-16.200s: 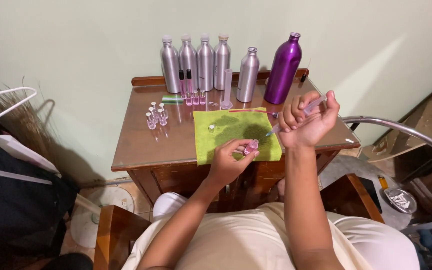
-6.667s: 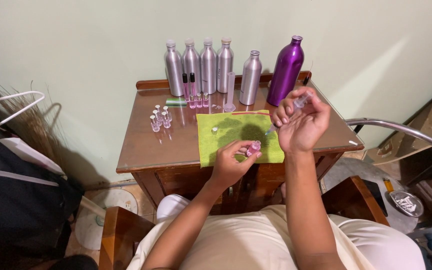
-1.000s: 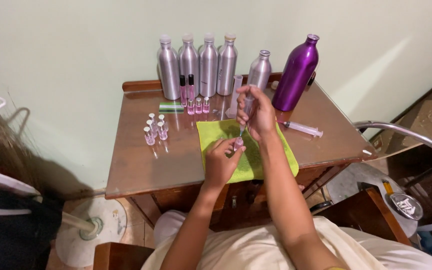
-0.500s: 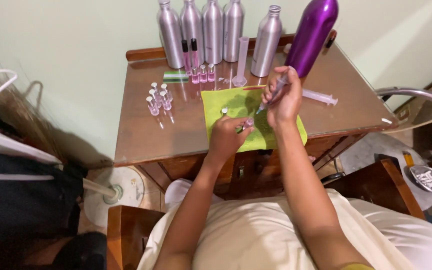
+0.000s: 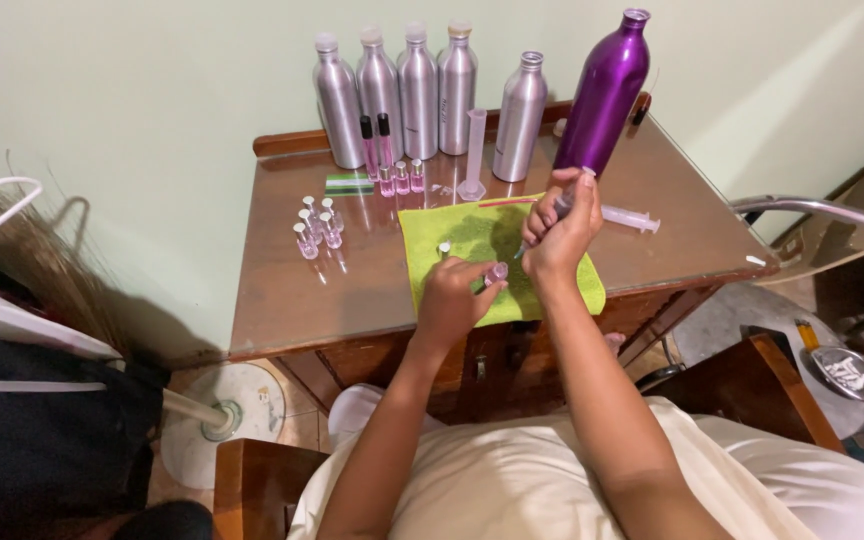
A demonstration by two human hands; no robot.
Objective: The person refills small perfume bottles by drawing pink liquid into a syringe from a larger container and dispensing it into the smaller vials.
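Left hand [image 5: 452, 298] rests on the green cloth [image 5: 462, 240] near the front of the wooden table [image 5: 282, 300], fingertips pinching a small vial [image 5: 495, 274] of pink liquid and holding it roughly upright. Right hand [image 5: 560, 225] sits just above and to the right of it, fingers curled tight around a syringe [image 5: 552, 212] whose tip slants down toward the vial mouth; whether tip and mouth touch, cannot tell. A small cap [image 5: 444, 247] lies loose on the cloth just beyond the left hand, so this vial is judged open and being filled. Done so far, as judged: a cluster of small filled vials [image 5: 316, 228] stands on the left of the table, and a row of small pink vials [image 5: 402, 178] stands at the far side in front of the silver bottles [image 5: 392, 95]. A second syringe [image 5: 630, 218] lies to the right of the cloth, near the purple bottle [image 5: 604, 92]. A clear measuring cylinder [image 5: 473, 155] stands at the cloth's far edge. Remaining: finish and cap this vial; no empty vials can be made out.
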